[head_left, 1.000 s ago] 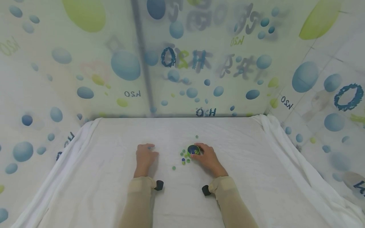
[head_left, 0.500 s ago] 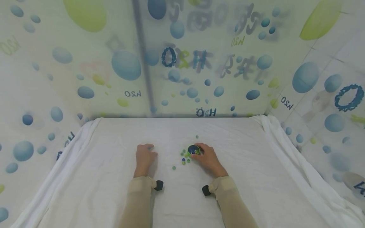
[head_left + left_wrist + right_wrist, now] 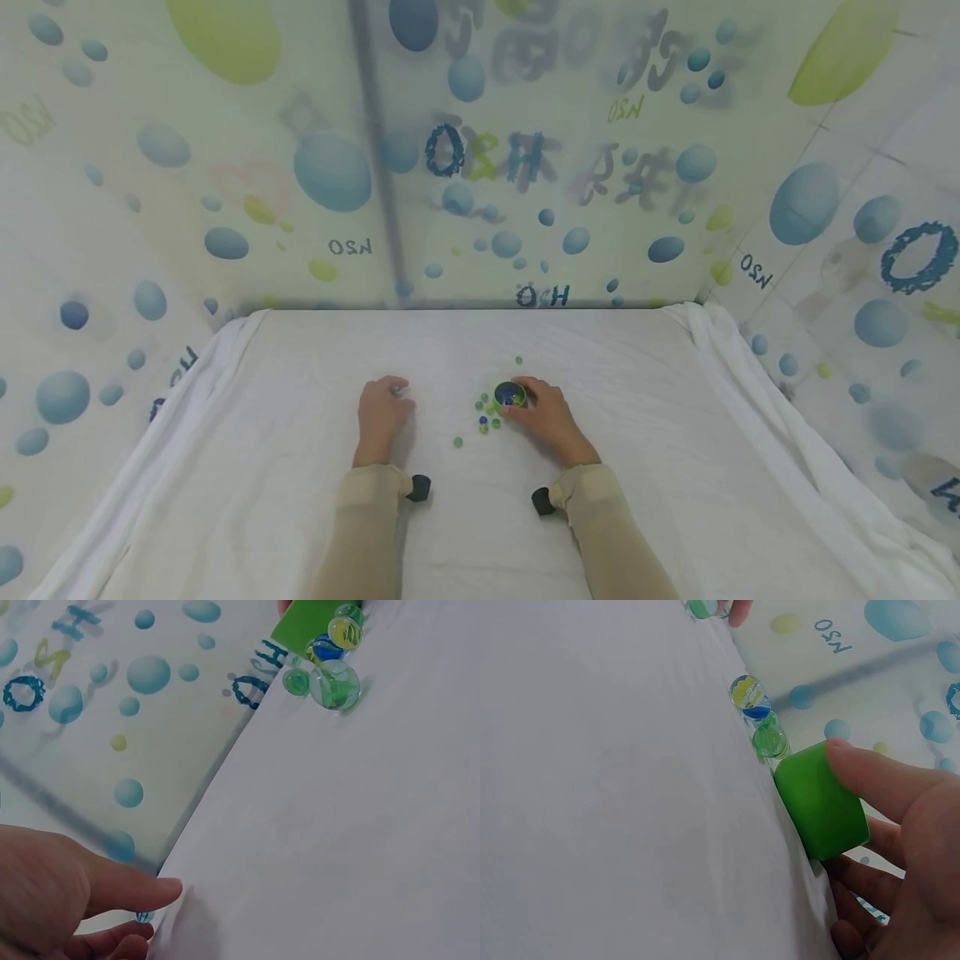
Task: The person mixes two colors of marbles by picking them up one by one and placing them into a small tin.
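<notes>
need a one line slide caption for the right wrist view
Right hand holding a green cup beside glass marbles on white cloth.

We found the contents (image 3: pixel 510 393) of the green cup (image 3: pixel 821 802) too small to count in the head view. The left hand (image 3: pixel 67 900), cropped by its wrist view, partly hid a marble (image 3: pixel 144 916). We saw the right hand (image 3: pixel 926 847) cut off at its wrist view's right edge.
</notes>
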`<state>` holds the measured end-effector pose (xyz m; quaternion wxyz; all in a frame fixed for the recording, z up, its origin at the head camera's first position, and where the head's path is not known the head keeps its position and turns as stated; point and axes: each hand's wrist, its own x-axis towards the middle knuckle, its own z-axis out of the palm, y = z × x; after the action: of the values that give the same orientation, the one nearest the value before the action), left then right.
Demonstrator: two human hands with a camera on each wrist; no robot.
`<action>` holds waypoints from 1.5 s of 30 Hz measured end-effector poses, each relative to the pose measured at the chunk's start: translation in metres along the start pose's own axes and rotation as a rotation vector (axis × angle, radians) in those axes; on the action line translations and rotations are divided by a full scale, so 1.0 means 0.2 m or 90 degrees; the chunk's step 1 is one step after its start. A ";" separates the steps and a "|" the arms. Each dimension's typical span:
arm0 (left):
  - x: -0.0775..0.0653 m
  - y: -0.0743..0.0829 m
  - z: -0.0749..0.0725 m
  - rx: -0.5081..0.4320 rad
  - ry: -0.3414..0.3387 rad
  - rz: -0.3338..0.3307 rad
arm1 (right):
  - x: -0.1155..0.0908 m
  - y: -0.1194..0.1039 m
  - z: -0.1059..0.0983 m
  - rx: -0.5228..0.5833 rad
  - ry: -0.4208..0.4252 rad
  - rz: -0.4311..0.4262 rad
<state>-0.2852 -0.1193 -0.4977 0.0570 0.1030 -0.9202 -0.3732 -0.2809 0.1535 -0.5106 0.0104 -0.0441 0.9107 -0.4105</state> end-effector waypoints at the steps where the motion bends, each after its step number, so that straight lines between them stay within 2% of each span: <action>1: 0.00 0.00 0.00 0.003 0.001 0.004 | 0.00 0.00 0.00 -0.001 0.000 0.000; 5: 0.00 0.01 0.01 0.006 0.003 0.014 | 0.00 0.01 0.00 0.003 0.001 0.002; 12: -0.01 0.03 0.00 -0.026 -0.004 0.004 | 0.00 0.00 0.00 0.000 0.001 0.006; 19: -0.02 0.04 0.00 -0.025 0.006 0.016 | 0.00 0.00 0.00 0.001 0.001 0.012; 28: -0.01 0.04 0.02 -0.071 0.025 0.077 | 0.00 0.00 0.01 0.003 0.003 0.008; 39: 0.00 0.10 0.07 -0.129 -0.018 0.099 | 0.00 0.00 0.00 0.004 -0.001 0.020; 45: -0.01 0.14 0.08 -0.180 -0.043 0.106 | 0.00 -0.01 0.00 0.005 -0.002 0.023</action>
<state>-0.2904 -0.0888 -0.4893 0.0707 0.0048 -0.8653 -0.4961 -0.2809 0.1521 -0.5095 0.0192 -0.0285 0.9098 -0.4137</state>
